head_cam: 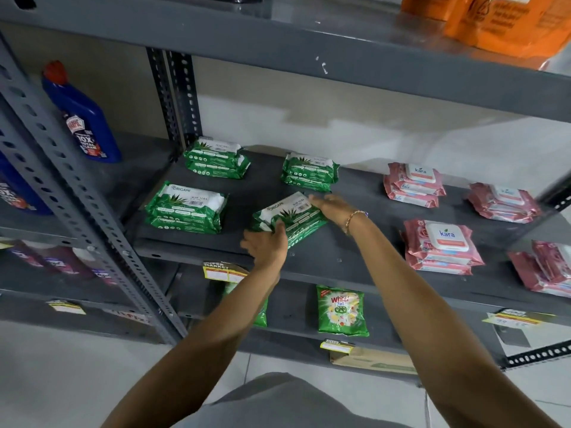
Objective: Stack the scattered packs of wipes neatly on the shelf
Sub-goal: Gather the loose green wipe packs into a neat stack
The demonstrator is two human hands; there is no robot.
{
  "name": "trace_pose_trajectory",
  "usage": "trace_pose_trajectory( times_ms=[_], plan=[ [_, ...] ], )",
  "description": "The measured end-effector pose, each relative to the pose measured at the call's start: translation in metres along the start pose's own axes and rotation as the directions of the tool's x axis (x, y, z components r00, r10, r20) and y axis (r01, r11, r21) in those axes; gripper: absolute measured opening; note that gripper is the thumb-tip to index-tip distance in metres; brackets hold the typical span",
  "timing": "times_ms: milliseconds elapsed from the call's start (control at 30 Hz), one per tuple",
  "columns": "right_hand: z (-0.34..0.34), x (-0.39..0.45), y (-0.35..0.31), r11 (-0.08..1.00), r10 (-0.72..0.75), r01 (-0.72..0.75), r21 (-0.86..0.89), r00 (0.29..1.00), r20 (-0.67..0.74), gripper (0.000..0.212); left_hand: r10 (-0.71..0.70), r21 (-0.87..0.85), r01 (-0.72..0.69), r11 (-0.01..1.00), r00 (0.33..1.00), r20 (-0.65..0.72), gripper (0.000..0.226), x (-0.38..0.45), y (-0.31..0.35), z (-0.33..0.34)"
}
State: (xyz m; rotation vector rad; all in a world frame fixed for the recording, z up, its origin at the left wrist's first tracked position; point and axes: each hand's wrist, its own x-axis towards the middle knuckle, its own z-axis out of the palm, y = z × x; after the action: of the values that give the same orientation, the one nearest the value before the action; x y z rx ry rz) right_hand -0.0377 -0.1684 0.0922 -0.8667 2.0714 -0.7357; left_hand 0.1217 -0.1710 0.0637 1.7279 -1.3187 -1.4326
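Observation:
On the grey shelf [355, 251] lie green Origami wipe packs in small stacks: one at the back left [216, 159], one at the back middle [309, 171], one at the front left [187, 208]. A tilted green stack [293, 216] sits near the shelf's front. My left hand [267, 245] grips its near left corner. My right hand [333, 206] rests flat on its far right end. Pink Kara wipe packs stand in stacks to the right, at the back [414, 185], the far right [503, 203] and the front [441, 247].
More pink packs [547, 270] lie at the shelf's right edge. A blue cleaner bottle [82, 115] stands on the left rack behind a perforated upright [77, 193]. Orange bags [500, 20] sit on the shelf above. A green detergent pouch [341, 310] stands on the shelf below.

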Motion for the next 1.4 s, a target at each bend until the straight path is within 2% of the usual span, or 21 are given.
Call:
trace_pose_trajectory(
  times_ms=[67, 167, 233, 267, 300, 400, 533, 700, 900, 1100, 1400],
  plan=[
    [-0.004, 0.001, 0.001, 0.998, 0.060, -0.059, -0.015, 0.996, 0.071, 0.075, -0.035, -0.036, 0.038, 0.999, 0.997, 0.071, 0.075, 0.007, 0.003, 0.002],
    [-0.010, -0.004, 0.006, 0.993, 0.112, -0.116, 0.035, 0.989, 0.098, 0.064, 0.042, -0.009, -0.041, 0.999, 0.989, 0.144, 0.055, 0.022, 0.006, -0.003],
    [-0.011, -0.009, 0.014, 0.987, 0.142, -0.147, 0.068, 0.987, 0.078, 0.072, 0.070, -0.018, -0.068, 0.998, 0.977, 0.203, 0.035, 0.032, 0.012, -0.009],
    [-0.009, -0.011, 0.020, 0.981, 0.157, -0.163, 0.102, 0.985, 0.069, 0.076, 0.061, -0.001, -0.062, 0.998, 0.971, 0.231, 0.034, 0.036, 0.018, -0.012],
    [-0.006, -0.014, 0.027, 0.973, 0.167, -0.176, 0.152, 0.983, 0.071, 0.079, 0.046, 0.026, -0.055, 0.998, 0.964, 0.263, 0.035, 0.040, 0.022, -0.015],
    [0.006, -0.024, 0.042, 0.936, 0.179, -0.195, 0.292, 0.981, 0.079, 0.082, 0.024, 0.106, -0.065, 0.992, 0.937, 0.348, 0.063, 0.052, 0.031, -0.017],
    [0.010, -0.034, 0.046, 0.945, 0.156, -0.153, 0.291, 0.988, 0.015, 0.081, 0.026, 0.117, -0.082, 0.990, 0.907, 0.421, 0.071, 0.057, 0.030, -0.017],
    [0.009, -0.041, 0.045, 0.959, 0.138, -0.127, 0.252, 0.990, -0.026, 0.068, 0.012, 0.108, -0.065, 0.992, 0.904, 0.427, 0.079, 0.056, 0.026, -0.020],
    [0.011, -0.038, 0.049, 0.961, 0.104, -0.084, 0.265, 0.993, -0.063, 0.072, 0.033, 0.122, -0.088, 0.989, 0.920, 0.390, 0.067, 0.058, 0.022, -0.019],
    [0.009, -0.040, 0.051, 0.967, 0.085, -0.073, 0.242, 0.996, -0.039, 0.054, 0.030, 0.121, -0.085, 0.989, 0.918, 0.395, 0.057, 0.059, 0.018, -0.016],
    [0.009, -0.039, 0.049, 0.976, 0.040, -0.018, 0.217, 0.994, -0.101, 0.066, 0.051, 0.100, -0.098, 0.990, 0.917, 0.396, 0.053, 0.055, 0.018, -0.019]
  ],
)
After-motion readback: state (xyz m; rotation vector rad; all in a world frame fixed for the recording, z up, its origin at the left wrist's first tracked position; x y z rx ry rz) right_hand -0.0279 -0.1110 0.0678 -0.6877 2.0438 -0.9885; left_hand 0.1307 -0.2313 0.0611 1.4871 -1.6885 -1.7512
